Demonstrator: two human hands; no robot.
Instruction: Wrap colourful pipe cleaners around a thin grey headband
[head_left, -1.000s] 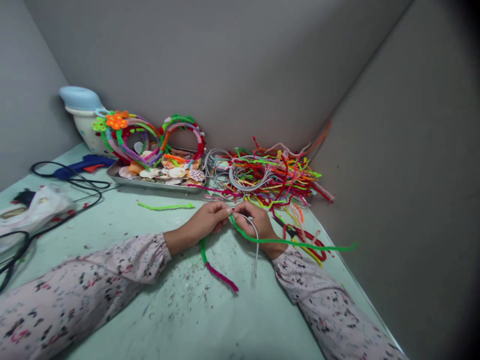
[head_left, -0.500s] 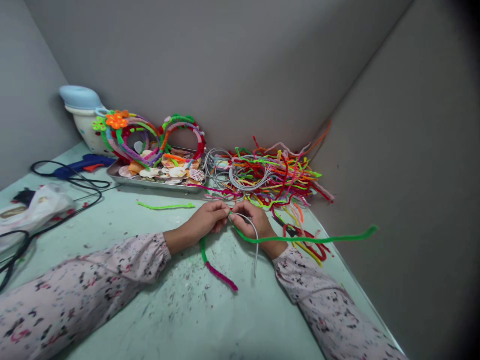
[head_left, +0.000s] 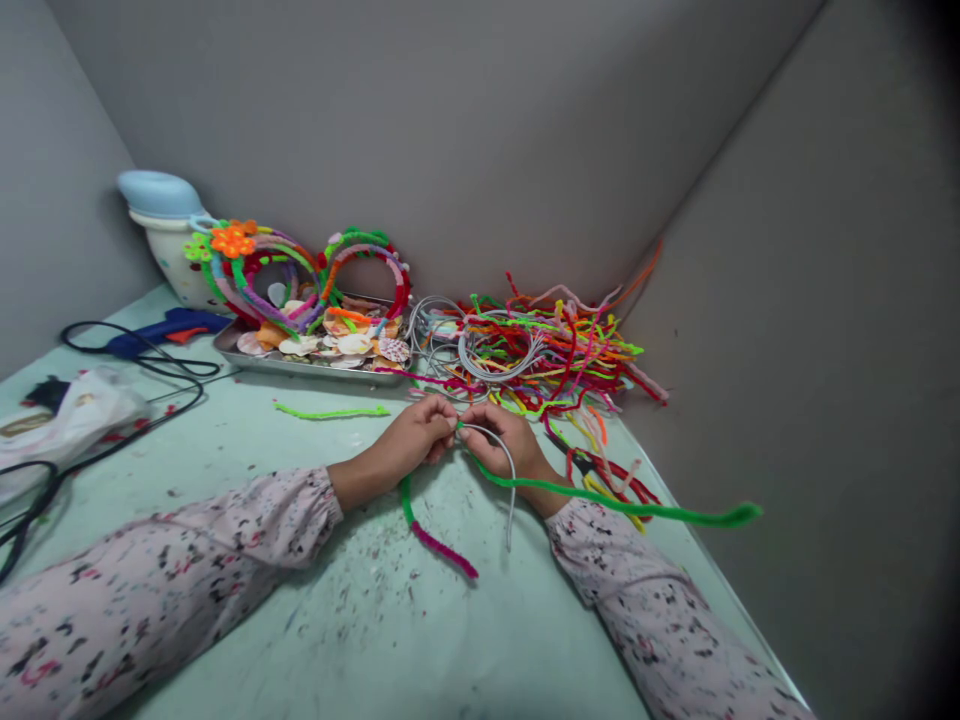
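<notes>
My left hand (head_left: pixel 416 435) pinches a wrapped band, whose green and magenta end (head_left: pixel 442 552) hangs below the palm. Close against it, my right hand (head_left: pixel 504 445) has its thumb and fingers closed on the green pipe cleaner where it meets the wire. The long loose part of the green pipe cleaner (head_left: pixel 637 507) runs right across my right wrist, past the table edge. A thin grey wire (head_left: pixel 512 480) curves out from between my fingertips and down. The fingertips hide the point where wire and pipe cleaner join.
Behind my hands are a metal tray (head_left: pixel 315 374) of shells, decorated headbands (head_left: pixel 367 240), and a heap of pipe cleaners (head_left: pixel 570 340) with coiled wire (head_left: pixel 499 375). Pliers (head_left: pixel 583 462) lie right. A blue glue gun (head_left: pixel 169 325), black cable (head_left: pixel 56 478) and plastic bag (head_left: pixel 101 410) are left.
The free end of the green pipe cleaner has swung downward, toward me. A small green wrap now shows between my fingertips. Both hands have barely moved.
</notes>
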